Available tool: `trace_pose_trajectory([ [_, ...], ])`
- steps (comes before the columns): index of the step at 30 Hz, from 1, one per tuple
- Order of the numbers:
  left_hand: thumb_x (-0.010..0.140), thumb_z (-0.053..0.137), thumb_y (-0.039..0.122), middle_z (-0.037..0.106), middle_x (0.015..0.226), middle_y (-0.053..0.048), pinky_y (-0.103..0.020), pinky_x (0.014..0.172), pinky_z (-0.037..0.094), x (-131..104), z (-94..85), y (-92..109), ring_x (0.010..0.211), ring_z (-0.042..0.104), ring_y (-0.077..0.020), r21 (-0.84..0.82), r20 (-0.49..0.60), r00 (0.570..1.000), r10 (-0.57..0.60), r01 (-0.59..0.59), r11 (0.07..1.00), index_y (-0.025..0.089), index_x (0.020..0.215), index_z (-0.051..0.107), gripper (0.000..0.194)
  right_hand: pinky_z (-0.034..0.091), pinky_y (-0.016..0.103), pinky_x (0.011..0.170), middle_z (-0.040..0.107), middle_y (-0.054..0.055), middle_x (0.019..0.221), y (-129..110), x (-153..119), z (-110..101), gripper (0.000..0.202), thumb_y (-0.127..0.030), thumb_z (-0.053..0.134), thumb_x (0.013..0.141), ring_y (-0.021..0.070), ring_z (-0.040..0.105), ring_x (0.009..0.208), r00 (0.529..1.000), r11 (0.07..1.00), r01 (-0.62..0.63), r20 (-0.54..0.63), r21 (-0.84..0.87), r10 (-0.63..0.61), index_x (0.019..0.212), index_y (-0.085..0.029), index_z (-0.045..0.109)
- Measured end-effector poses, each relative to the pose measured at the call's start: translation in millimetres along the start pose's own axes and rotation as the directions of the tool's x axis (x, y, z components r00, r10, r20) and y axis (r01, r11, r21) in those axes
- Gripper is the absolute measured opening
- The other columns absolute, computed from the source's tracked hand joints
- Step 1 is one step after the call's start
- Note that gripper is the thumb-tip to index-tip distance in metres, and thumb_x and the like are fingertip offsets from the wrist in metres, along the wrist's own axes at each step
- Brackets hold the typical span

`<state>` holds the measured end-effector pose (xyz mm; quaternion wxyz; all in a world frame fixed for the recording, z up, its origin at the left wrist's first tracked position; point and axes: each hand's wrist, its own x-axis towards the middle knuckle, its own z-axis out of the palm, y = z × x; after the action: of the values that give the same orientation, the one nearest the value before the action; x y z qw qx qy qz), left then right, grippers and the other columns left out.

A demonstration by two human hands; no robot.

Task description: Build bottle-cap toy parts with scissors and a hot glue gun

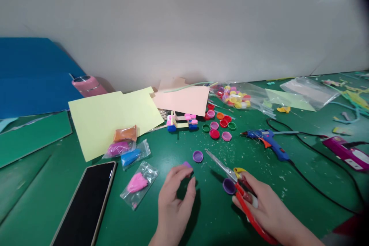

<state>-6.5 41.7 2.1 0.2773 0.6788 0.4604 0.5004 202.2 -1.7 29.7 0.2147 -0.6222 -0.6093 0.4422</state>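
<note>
My right hand (262,203) holds scissors (245,200) with red handles, their blades pointing up and left. A yellow piece (239,170) shows at its fingertips, and other small things lie partly hidden in the palm. Beside the scissors is a dark purple cap (229,186). My left hand (176,200) is curled over the table, thumb and fingers near each other, with a small purple piece (187,165) at the fingertips. Just beyond, a purple cap (198,156) lies on the green table. Farther back stands a small stick-built model (181,122) with pink and blue parts.
Several coloured caps (215,133) lie beyond the hands. A blue glue gun (266,140) with a black cord is at the right. A phone (85,203), clay packets (137,182) and yellow paper (112,113) lie left. Behind is a white wall (173,27).
</note>
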Motion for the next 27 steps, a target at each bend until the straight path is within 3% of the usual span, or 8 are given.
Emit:
trace_pose_trajectory([
  [5,0.073,0.056,0.008,0.059,0.086,-0.006,-0.031,0.069,0.046,-2,3.0,-2,0.080,0.056,-0.0179,0.207,0.101,0.979,0.179,-0.197,0.958,0.018,0.095,0.055,0.024,0.039,0.018,0.047,0.037,-0.007,0.062,14,3,-1,0.015,-0.026,0.058,0.074,0.0102,0.040,0.052,0.997,0.975,-0.025,-0.071,0.219,0.042,0.077,-0.022,0.044],
  [8,0.073,0.056,0.012,0.060,0.088,-0.008,-0.036,0.072,0.044,-4,10.0,4,0.082,0.055,-0.0208,0.264,0.230,0.943,0.241,-0.299,0.917,0.016,0.097,0.055,0.024,0.045,0.021,0.056,0.044,-0.004,0.066,25,5,-1,0.015,-0.033,0.057,0.076,0.0127,0.048,0.061,0.987,0.945,0.022,-0.158,0.328,0.031,0.078,-0.021,0.048],
  [10,0.074,0.056,0.017,0.060,0.093,-0.011,-0.040,0.076,0.042,-3,17.6,13,0.087,0.054,-0.0240,0.278,0.366,0.906,0.213,-0.325,0.904,0.014,0.100,0.055,0.026,0.048,0.023,0.064,0.049,-0.001,0.073,30,6,-2,0.017,-0.037,0.055,0.077,0.0142,0.052,0.069,0.977,0.918,0.036,-0.206,0.395,0.050,0.081,-0.021,0.050],
  [13,0.072,0.059,0.028,0.058,0.101,-0.014,-0.045,0.078,0.041,2,33.9,30,0.093,0.050,-0.0300,0.330,0.588,0.807,0.053,-0.299,0.895,0.011,0.107,0.054,0.039,0.050,0.022,0.065,0.053,0.001,0.080,35,6,-4,0.022,-0.039,0.058,0.076,0.0135,0.055,0.069,0.963,0.904,0.017,-0.249,0.427,0.100,0.086,-0.020,0.053],
  [16,0.069,0.061,0.032,0.058,0.099,-0.016,-0.048,0.077,0.040,9,52.5,38,0.092,0.048,-0.0318,0.398,0.655,0.755,-0.034,-0.306,0.865,0.008,0.106,0.054,0.045,0.051,0.024,0.066,0.056,0.002,0.080,38,6,-3,0.025,-0.038,0.062,0.072,0.0160,0.057,0.073,0.959,0.901,0.034,-0.266,0.433,0.091,0.088,-0.020,0.054],
  [18,0.071,0.058,0.026,0.059,0.092,-0.014,-0.046,0.075,0.041,11,61.5,37,0.088,0.049,-0.0303,0.415,0.685,0.726,-0.059,-0.322,0.851,0.010,0.092,0.059,0.027,0.051,0.025,0.064,0.057,0.002,0.076,39,6,-2,0.024,-0.039,0.062,0.072,0.0176,0.058,0.074,0.960,0.891,0.060,-0.269,0.449,0.071,0.085,-0.020,0.055],
  [21,0.073,0.054,0.022,0.059,0.088,-0.011,-0.044,0.074,0.042,11,64.7,34,0.084,0.050,-0.0275,0.415,0.676,0.733,-0.072,-0.298,0.859,0.013,0.084,0.059,0.015,0.050,0.024,0.062,0.056,0.000,0.070,39,8,-1,0.020,-0.038,0.060,0.073,0.0175,0.058,0.072,0.962,0.899,0.076,-0.269,0.432,0.048,0.081,-0.021,0.054],
  [27,0.073,0.052,0.018,0.060,0.091,-0.012,-0.041,0.073,0.045,3,46.1,36,0.081,0.053,-0.0254,0.302,0.586,0.802,-0.113,-0.087,0.949,0.013,0.095,0.057,0.023,0.048,0.023,0.071,0.057,-0.001,0.077,18,14,6,0.029,-0.020,0.064,0.067,0.0147,0.057,0.075,0.980,0.926,-0.018,-0.176,0.377,0.091,0.091,-0.020,0.047],
])
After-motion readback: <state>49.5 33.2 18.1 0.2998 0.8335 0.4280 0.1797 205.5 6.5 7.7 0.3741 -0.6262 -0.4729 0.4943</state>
